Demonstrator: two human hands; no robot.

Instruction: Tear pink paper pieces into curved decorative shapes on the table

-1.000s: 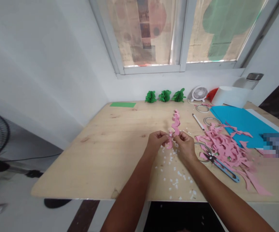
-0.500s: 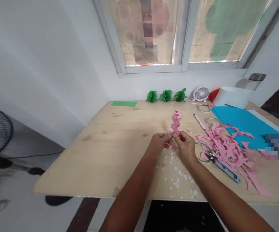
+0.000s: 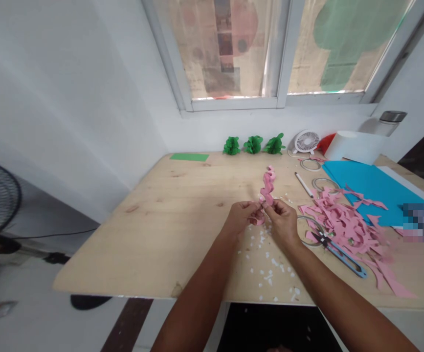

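Note:
A wavy pink paper strip [image 3: 268, 187] stands up above my fingertips, with part of it curling down between my hands. My left hand [image 3: 244, 216] pinches its lower part from the left. My right hand [image 3: 283, 218] pinches the same strip from the right, fingertips close to those of my left. Small white paper bits [image 3: 268, 276] lie scattered on the wooden table [image 3: 142, 234] below my hands. To the right of my right hand, blue-handled snips [image 3: 344, 256] rest beside a heap of pink paper scraps [image 3: 347, 222].
Three green paper shapes [image 3: 253, 144] and a small white fan [image 3: 306, 142] stand along the wall. A green strip [image 3: 189, 157] lies at the back left. Rolls of tape [image 3: 324, 185], a white pen [image 3: 303, 185] and blue sheets [image 3: 366, 188] are on the right.

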